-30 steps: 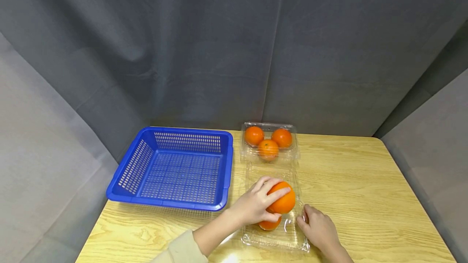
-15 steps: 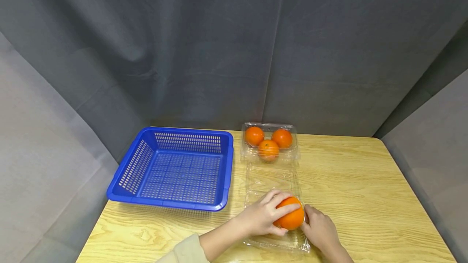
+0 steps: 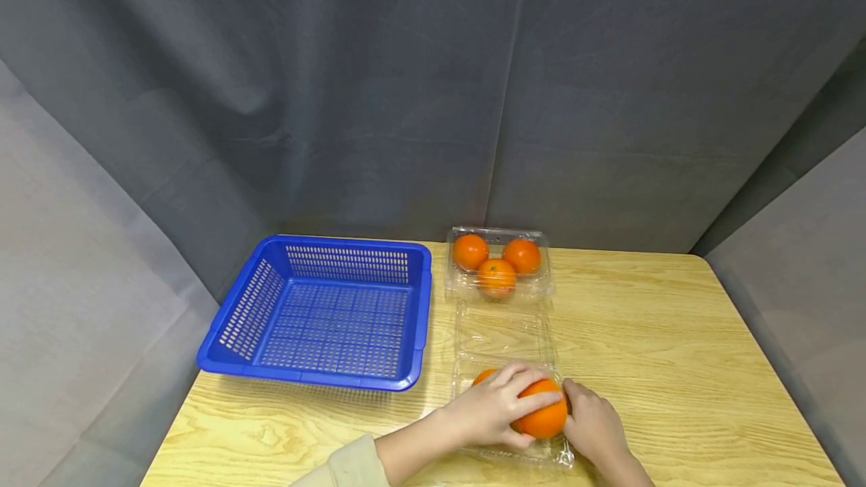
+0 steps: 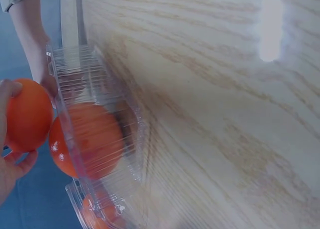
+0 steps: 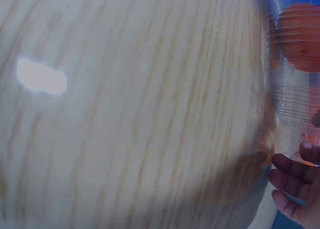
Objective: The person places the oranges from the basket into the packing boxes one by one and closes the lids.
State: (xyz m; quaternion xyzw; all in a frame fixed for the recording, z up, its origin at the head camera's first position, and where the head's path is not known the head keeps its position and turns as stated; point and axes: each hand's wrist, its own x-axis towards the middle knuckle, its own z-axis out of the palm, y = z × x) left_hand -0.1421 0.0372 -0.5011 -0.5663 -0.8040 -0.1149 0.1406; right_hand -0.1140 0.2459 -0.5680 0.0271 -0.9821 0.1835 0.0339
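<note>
In the head view my left hand (image 3: 497, 406) grips an orange (image 3: 549, 415) from its left side, over the right part of a clear plastic clamshell container (image 3: 524, 455). A second orange (image 3: 483, 376) lies in that container, partly covered by the left hand; the left wrist view shows this orange (image 4: 92, 141) through the ribbed wall, with the held orange (image 4: 27, 115) higher up beside it. My right hand (image 3: 597, 421) holds the container's right edge, thumb and fingers at the rim. The container's lid (image 3: 504, 331) lies folded back, away from me.
Behind the lid stands another clear container (image 3: 501, 231) with three oranges (image 3: 497, 278) in it. A blue plastic basket (image 3: 416, 307) with lattice sides sits to the left on the wooden table (image 3: 676, 367). A grey curtain (image 3: 609, 96) hangs along the back edge.
My left hand has moved right and toward me with the orange, which is now at the container's right side. The right hand stays at the rim.
</note>
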